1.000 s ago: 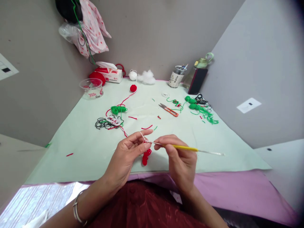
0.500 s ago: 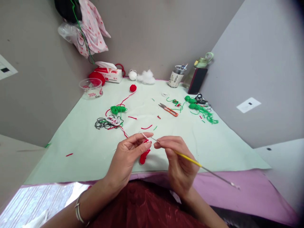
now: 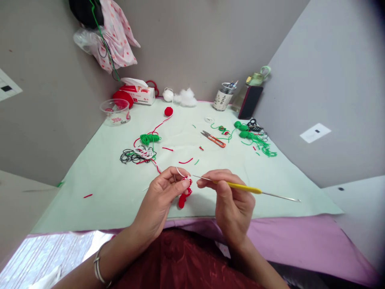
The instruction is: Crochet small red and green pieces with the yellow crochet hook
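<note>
My left hand (image 3: 165, 190) pinches a small red crochet piece (image 3: 182, 200) between thumb and fingers, its lower part hanging below the thumb. White yarn (image 3: 180, 172) loops over the left index finger, and a little white shows at the top of the piece. In my right hand (image 3: 233, 200) is a crochet hook (image 3: 245, 188) with a yellow grip and a metal hook at either end. Its left tip points at the piece and lies close beside it; whether it touches a stitch I cannot tell. Red and white strands run from the left hand to a tangled yarn pile (image 3: 144, 153).
Orange thread snips (image 3: 214, 139) lie mid-table among yarn scraps. Green yarn pieces (image 3: 258, 142) and black scissors (image 3: 252, 123) are at the right. Along the back stand a tissue box (image 3: 141, 94), a pen can (image 3: 223, 98), a phone (image 3: 250, 102) and a bottle (image 3: 255, 79). A clear tub (image 3: 117, 114) stands left.
The crochet hook has swung from a downward slant to nearly level, its far end rising. My right hand has turned with it and shifted slightly right. The left hand keeps its pinch.
</note>
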Demonstrator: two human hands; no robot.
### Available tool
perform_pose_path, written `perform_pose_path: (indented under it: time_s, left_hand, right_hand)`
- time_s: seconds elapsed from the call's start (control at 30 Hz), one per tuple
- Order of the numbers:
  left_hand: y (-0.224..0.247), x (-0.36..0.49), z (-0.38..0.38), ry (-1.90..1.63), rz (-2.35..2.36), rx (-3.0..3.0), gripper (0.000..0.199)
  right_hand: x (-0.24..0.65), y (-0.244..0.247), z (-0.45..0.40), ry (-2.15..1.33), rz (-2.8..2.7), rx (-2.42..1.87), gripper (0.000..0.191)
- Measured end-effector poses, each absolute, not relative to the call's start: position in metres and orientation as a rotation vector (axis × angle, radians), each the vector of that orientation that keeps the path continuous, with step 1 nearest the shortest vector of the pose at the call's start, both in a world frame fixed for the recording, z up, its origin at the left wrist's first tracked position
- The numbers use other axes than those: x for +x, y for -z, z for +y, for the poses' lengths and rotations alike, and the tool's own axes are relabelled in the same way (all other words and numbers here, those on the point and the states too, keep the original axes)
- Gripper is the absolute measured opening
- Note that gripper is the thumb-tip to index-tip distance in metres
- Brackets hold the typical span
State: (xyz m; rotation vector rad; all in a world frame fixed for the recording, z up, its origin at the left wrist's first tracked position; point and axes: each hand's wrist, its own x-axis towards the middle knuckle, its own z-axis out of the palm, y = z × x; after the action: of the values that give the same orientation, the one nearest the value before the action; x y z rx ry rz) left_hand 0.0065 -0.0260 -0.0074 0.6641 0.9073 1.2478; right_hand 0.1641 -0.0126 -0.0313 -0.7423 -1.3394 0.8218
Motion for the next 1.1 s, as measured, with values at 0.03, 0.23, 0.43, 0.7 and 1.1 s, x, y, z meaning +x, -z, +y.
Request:
perform_pose_path:
  time_s: [0.03,0.23,0.43,0.7,1.1]
  left_hand:
    - [0.007,0.007,-0.026,-1.244,0.905,0.666,0.019]
    - [0.006,0.006,-0.025,-1.248,0.903,0.687,0.017]
    - [0.007,0.005,-0.026,-1.254,0.900,0.689,0.015]
    - [0.010,0.006,-0.026,-1.245,0.881,0.693,0.012]
    - [0.009,0.004,-0.024,-1.239,0.858,0.779,0.012]
  right_hand:
    - [0.165,0.031,-0.013,-0.823,-1.334,-0.733,0.021]
    - [0.166,0.029,-0.013,-0.808,-1.402,-0.708,0.021]
    - [0.166,0.028,-0.014,-0.801,-1.415,-0.716,0.021]
    - [0.166,0.027,-0.013,-0.746,-1.454,-0.716,0.023]
    - [0.165,0.020,-0.014,-0.530,-1.594,-0.672,0.023]
